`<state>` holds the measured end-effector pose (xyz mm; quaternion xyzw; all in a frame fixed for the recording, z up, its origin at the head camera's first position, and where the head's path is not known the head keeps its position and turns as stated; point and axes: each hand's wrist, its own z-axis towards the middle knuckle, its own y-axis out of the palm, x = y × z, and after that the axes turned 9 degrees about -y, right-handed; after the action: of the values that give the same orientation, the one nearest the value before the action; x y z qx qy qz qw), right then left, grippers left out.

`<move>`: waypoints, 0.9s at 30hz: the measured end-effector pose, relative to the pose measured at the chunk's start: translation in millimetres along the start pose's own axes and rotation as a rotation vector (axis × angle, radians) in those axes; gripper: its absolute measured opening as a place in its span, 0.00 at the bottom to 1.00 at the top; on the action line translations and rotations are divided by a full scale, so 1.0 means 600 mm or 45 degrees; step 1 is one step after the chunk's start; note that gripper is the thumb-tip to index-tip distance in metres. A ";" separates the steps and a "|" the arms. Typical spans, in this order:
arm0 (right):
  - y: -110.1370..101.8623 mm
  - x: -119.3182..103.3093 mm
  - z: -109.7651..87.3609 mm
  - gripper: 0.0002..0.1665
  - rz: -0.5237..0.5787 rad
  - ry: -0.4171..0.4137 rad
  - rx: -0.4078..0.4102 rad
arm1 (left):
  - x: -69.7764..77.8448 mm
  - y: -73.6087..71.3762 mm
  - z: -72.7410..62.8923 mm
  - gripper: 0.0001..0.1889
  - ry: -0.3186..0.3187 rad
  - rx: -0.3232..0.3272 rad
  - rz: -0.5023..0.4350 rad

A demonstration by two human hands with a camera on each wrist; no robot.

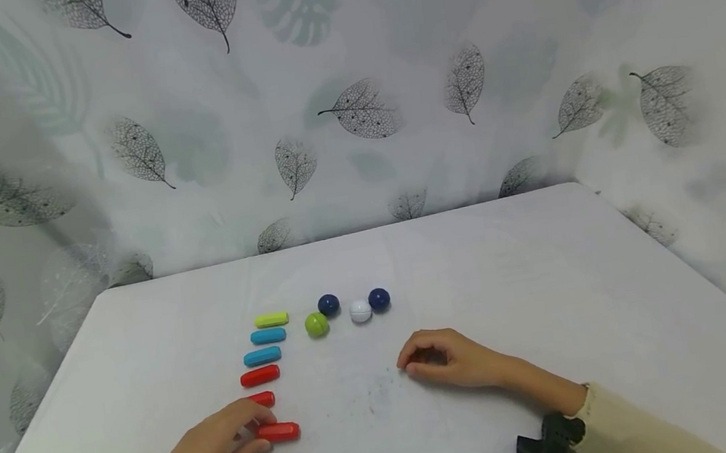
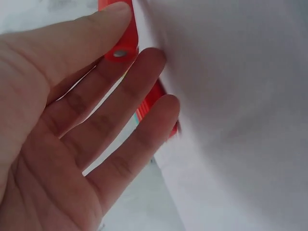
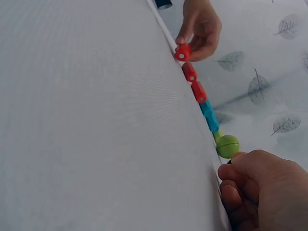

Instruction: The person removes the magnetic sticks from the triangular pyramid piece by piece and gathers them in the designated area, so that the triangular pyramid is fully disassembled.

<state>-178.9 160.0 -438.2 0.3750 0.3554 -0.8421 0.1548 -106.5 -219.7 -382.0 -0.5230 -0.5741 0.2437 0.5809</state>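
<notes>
My left hand (image 1: 209, 449) pinches a short red stick (image 1: 281, 431) between thumb and fingers, at the near end of a column of sticks. A round metallic spot shows in the end of the held stick (image 2: 126, 36) in the left wrist view. Beyond it lie another red stick (image 1: 263, 399), partly hidden by the fingers, a further red one (image 1: 260, 376), two blue sticks (image 1: 262, 356) and a yellow-green stick (image 1: 271, 320). My right hand (image 1: 452, 358) rests on the table with its fingers loosely curled, holding nothing visible.
Behind the hands stand a green ball (image 1: 317, 324), a white ball (image 1: 360, 311) and two dark blue balls, one left (image 1: 328, 305) and one right (image 1: 379, 300). They sit on a white-covered table (image 1: 547, 263). A leaf-patterned curtain (image 1: 342, 175) hangs around its far side.
</notes>
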 end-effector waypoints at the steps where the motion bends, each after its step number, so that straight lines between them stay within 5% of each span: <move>1: 0.000 -0.007 0.002 0.08 -0.001 0.005 0.001 | -0.005 -0.002 -0.002 0.15 0.006 -0.006 -0.004; 10: -0.005 -0.054 0.017 0.08 -0.019 -0.003 0.012 | -0.047 -0.027 -0.011 0.15 -0.029 -0.039 -0.003; 18: -0.002 -0.019 0.002 0.09 -0.031 0.010 0.017 | -0.056 -0.027 -0.010 0.17 -0.072 -0.004 0.031; 27: -0.002 0.000 -0.007 0.09 -0.020 0.017 0.004 | -0.038 -0.036 -0.014 0.21 -0.311 0.111 0.108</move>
<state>-177.5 163.9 -439.8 0.3781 0.3581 -0.8413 0.1451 -110.9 -249.7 -370.3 -0.4877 -0.6066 0.3546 0.5180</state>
